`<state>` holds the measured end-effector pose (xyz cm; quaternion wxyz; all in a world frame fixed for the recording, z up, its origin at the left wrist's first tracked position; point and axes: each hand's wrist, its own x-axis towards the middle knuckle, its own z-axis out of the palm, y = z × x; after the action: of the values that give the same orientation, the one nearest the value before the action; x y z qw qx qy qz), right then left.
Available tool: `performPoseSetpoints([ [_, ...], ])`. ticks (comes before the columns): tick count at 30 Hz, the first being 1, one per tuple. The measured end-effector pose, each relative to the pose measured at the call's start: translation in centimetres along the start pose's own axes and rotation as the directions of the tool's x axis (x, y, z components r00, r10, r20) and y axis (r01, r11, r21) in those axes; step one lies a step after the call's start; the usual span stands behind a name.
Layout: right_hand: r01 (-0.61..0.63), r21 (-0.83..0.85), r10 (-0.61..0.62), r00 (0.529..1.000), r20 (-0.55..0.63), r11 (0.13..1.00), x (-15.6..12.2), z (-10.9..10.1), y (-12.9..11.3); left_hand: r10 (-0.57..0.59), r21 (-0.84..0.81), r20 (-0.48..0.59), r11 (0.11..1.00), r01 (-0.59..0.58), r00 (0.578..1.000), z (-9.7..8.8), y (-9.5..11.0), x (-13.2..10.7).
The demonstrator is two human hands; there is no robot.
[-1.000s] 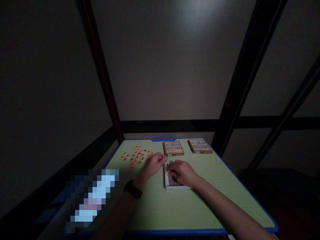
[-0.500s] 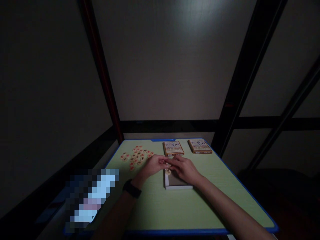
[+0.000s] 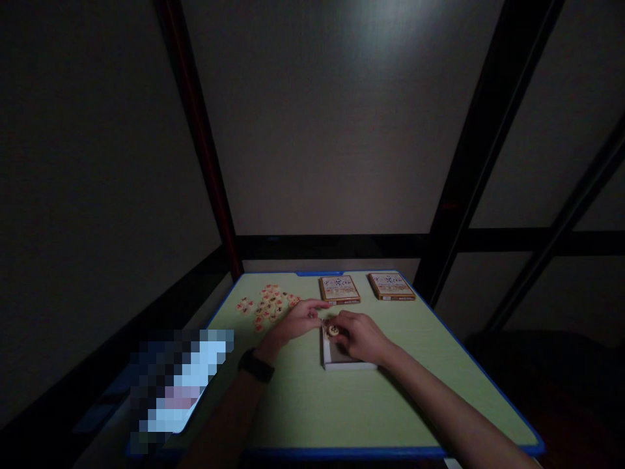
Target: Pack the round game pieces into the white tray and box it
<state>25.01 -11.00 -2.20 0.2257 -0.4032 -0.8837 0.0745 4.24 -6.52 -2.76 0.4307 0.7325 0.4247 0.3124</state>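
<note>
And here's the right hand [image 3: 360, 337], fingers narrowed on a round piece [image 3: 333, 331], held by its rim, as far as this dim light shows, probably to leave the marked face free. Right below those fingers, the open box [image 3: 349, 367], handy for a short reach! The left hand [image 3: 297, 322] looks empty, thumb and forefinger parted beside the box's corner; loose pieces [image 3: 270, 303] lie just left, within easy picking.

A right hand [image 3: 361, 334] pinches a round piece [image 3: 333, 331] at a shallow box [image 3: 349, 367] on a green table [image 3: 312, 413], the left hand [image 3: 299, 321], fingers parted, just beside, more pieces [image 3: 271, 303] and two printed boxes [image 3: 340, 287] lying beyond
</note>
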Motion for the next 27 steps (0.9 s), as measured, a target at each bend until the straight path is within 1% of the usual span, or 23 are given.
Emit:
performPoseSetpoints([
  [2,0.008,-0.004,-0.008,1.000,0.025,1.000,0.0,0.2,0.0,-0.036,0.024,-0.049,0.999,0.037,0.998,0.4,-0.7,0.4],
  [4,0.007,-0.010,-0.007,0.999,0.049,1.000,0.1,0.4,0.0,-0.037,0.044,-0.084,0.998,0.040,0.996,1.0,-1.5,0.8],
  [6,0.008,-0.010,-0.007,0.998,0.064,1.000,0.1,0.6,0.0,-0.016,0.068,-0.092,0.997,0.022,0.996,1.4,-2.2,1.1],
  [9,0.001,-0.003,0.000,0.998,0.068,1.000,0.1,0.7,0.1,0.018,0.095,-0.070,0.995,-0.011,0.997,1.8,-2.7,1.2],
  [15,-0.034,-0.019,0.035,0.997,0.071,0.999,0.2,0.7,0.0,0.026,0.136,-0.056,0.991,-0.018,0.998,1.9,-2.7,1.1],
  [19,-0.041,-0.039,0.043,0.997,0.060,0.998,0.2,0.9,0.1,0.043,0.119,-0.033,0.992,-0.039,0.999,1.9,-2.6,1.1],
  [27,-0.046,-0.030,0.048,0.998,0.046,0.998,0.2,1.0,0.1,0.059,0.101,-0.032,0.993,-0.056,0.998,1.8,-2.7,1.1],
])
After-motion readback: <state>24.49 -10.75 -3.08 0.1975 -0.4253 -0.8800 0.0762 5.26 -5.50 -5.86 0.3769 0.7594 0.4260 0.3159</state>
